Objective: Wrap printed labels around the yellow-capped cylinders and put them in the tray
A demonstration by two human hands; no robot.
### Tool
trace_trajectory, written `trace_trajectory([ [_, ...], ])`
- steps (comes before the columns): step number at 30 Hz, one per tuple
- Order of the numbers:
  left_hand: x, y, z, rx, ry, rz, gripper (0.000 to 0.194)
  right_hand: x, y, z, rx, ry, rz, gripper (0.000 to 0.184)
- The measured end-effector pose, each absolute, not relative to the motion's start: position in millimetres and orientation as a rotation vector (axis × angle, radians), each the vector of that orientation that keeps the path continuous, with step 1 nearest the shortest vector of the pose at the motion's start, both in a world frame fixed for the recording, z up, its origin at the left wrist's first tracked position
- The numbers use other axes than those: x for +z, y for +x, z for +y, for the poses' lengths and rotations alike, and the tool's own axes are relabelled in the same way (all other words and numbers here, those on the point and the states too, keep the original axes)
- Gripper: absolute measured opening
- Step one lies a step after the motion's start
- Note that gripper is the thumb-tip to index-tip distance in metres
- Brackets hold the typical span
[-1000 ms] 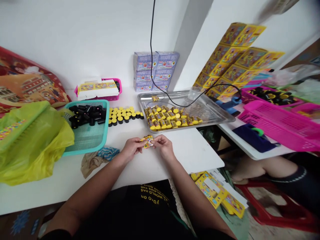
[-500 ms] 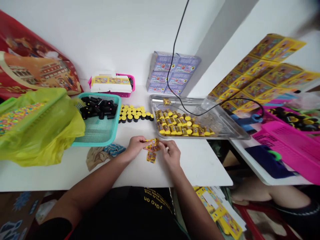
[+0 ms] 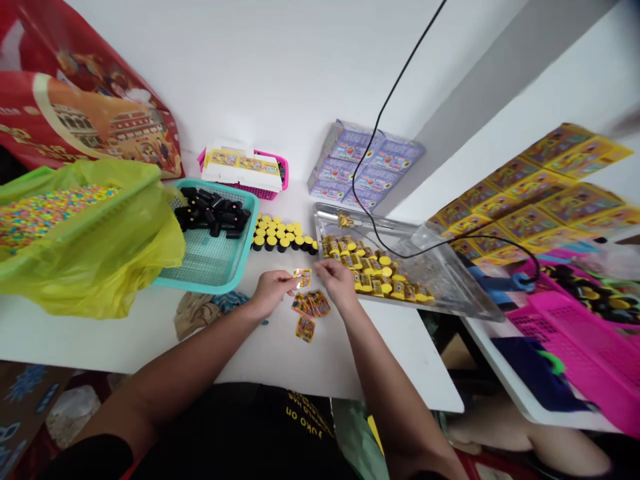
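My left hand (image 3: 274, 292) pinches a small yellow printed sticker (image 3: 303, 276) between thumb and fingertips, above the white table. A fanned pile of similar stickers (image 3: 312, 304) lies just below it, with one separate sticker (image 3: 305, 329) nearer to me. My right hand (image 3: 339, 283) is raised to the right of the held sticker, its fingers drawn together; whether anything is in them I cannot make out. Beyond the hands stand rows of black jars with yellow lids (image 3: 283, 241). Beside them, a metal tray (image 3: 453, 300) holds many yellow-lidded jars with labels around them (image 3: 370, 270).
A teal basket (image 3: 210, 263) of black jars stands left, beside a yellow plastic bag (image 3: 150, 247) with colourful beads. A cloth (image 3: 195, 313) lies near my left forearm. A black cable (image 3: 367, 153) hangs over the tray. Pink baskets (image 3: 580, 340) and another person's arm (image 3: 530, 433) are at right.
My hands have moved apart from the sticker pile, which now lies spread on the table. The left hand holds one sticker, and the right hand has risen towards the jars. The view has shifted.
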State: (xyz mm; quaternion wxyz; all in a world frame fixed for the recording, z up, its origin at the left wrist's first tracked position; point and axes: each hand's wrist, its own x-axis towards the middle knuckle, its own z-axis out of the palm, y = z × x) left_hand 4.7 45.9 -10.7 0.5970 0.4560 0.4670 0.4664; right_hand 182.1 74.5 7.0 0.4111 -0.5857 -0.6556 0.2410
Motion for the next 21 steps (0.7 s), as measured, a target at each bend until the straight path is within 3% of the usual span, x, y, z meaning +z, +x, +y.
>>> trace_trajectory([
  [3,-11.2,3.1,49.4,1.115,1.036,1.109,0.032,21.9,172.9,118.6,0.144,-1.606,-2.028,0.014],
  [7,-15.0,1.1,55.2,1.157,1.074,1.14,0.033,30.7,148.5,159.0,-0.146,-1.859,-2.33,0.022],
  [16,-15.5,-5.5,56.7,1.203,1.42,1.162,0.031,16.6,131.1,165.6,-0.143,-1.909,-2.383,0.033],
  [21,-11.7,-8.2,54.5,1.14,1.494,1.103,0.035,22.0,148.3,139.2,0.102,-1.791,-2.115,0.025],
])
